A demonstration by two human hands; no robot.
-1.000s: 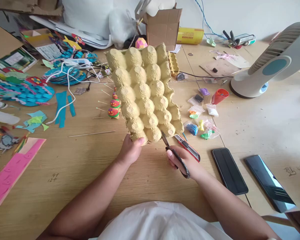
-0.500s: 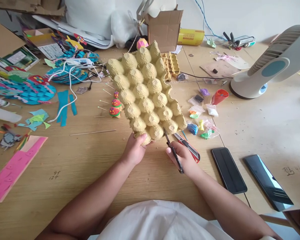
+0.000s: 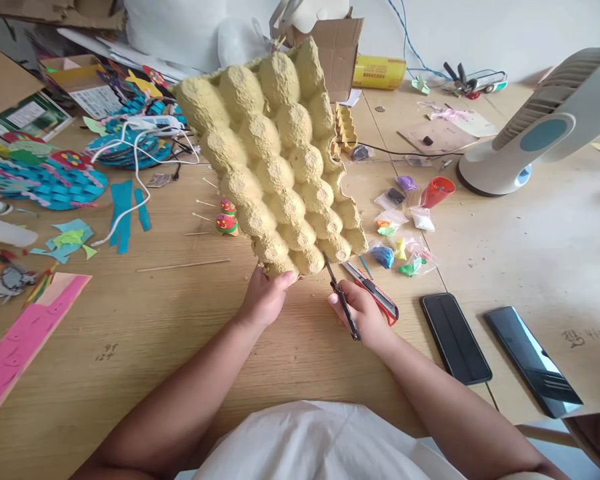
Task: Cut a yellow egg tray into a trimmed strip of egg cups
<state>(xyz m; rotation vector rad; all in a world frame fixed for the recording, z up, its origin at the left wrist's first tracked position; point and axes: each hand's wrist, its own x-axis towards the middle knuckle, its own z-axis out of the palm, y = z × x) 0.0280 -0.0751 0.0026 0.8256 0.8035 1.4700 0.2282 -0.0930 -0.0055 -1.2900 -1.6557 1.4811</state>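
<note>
A yellow pulp egg tray (image 3: 285,173), its bumpy underside facing me, is raised above the table and tilted. My left hand (image 3: 267,297) is closed on its near lower corner, thumb over the front. Black scissors (image 3: 344,303) are in my right hand (image 3: 367,313), with the blades up against the tray's lower edge. How far the blades reach in is hard to see. Behind my right hand lies a red utility knife (image 3: 377,293), partly covered. Small red-and-green painted figures (image 3: 227,217) stand left of the tray, partly hidden by it.
Two phones (image 3: 455,339) lie at the right, below a white fan (image 3: 525,140). A red cup (image 3: 437,192) and small bags of coloured clay (image 3: 383,257) sit right of the tray. Blue woven crafts (image 3: 70,183), a white cable (image 3: 143,160) and a pink strip (image 3: 30,343) occupy the left.
The tray's far end has tipped up and nearer to me, covering more of the figures and the cardboard box behind. Both hands keep their grips, shifting only slightly.
</note>
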